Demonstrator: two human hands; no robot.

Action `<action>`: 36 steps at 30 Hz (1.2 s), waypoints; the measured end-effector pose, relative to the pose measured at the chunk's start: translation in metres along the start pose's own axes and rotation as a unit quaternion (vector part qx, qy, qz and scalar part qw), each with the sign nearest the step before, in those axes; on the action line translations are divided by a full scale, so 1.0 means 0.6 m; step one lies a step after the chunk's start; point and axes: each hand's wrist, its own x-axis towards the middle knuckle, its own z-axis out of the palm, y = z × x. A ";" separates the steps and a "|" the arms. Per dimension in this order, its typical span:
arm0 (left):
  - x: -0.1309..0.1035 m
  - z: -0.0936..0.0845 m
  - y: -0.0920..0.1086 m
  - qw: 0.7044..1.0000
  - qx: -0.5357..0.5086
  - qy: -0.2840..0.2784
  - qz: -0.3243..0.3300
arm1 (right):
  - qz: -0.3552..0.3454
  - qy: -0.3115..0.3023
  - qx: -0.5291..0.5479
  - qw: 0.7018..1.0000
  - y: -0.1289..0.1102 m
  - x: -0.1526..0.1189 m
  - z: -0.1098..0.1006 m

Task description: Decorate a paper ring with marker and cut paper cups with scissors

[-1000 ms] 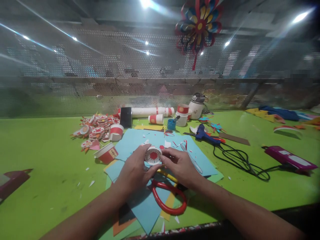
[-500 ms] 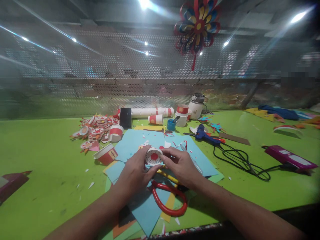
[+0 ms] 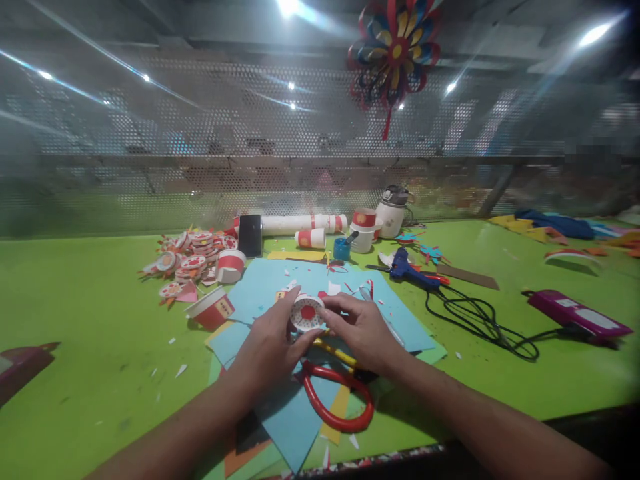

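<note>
In the head view, the left hand (image 3: pixel 273 337) has its grip closed on the left edge of a small round white paper disc (image 3: pixel 307 312) with a red centre and dark speckles. The right hand (image 3: pixel 363 333) pinches the disc's right edge, grip nearly closed. They hold it above light-blue paper sheets (image 3: pixel 295 427) on the green worktop (image 3: pixel 100 373). A tilted red-and-white paper cup (image 3: pixel 213 315) carries a yellow label, its dark characters too small to read; likewise the white label on the purple oblong box (image 3: pixel 577 315).
</note>
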 end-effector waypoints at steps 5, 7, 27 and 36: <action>-0.002 0.000 -0.001 1.000 0.004 0.004 -0.003 | 0.011 -0.003 0.005 1.000 0.000 0.000 -0.002; -0.002 0.000 -0.002 1.000 0.003 0.005 -0.003 | 0.015 -0.003 0.005 1.000 0.000 0.000 -0.002; -0.001 -0.002 0.000 1.000 -0.013 -0.009 -0.009 | -0.039 0.041 -0.004 0.998 0.000 -0.004 0.002; 0.000 -0.001 -0.001 1.000 -0.025 -0.001 -0.001 | -0.024 0.051 0.011 0.998 -0.006 -0.004 0.003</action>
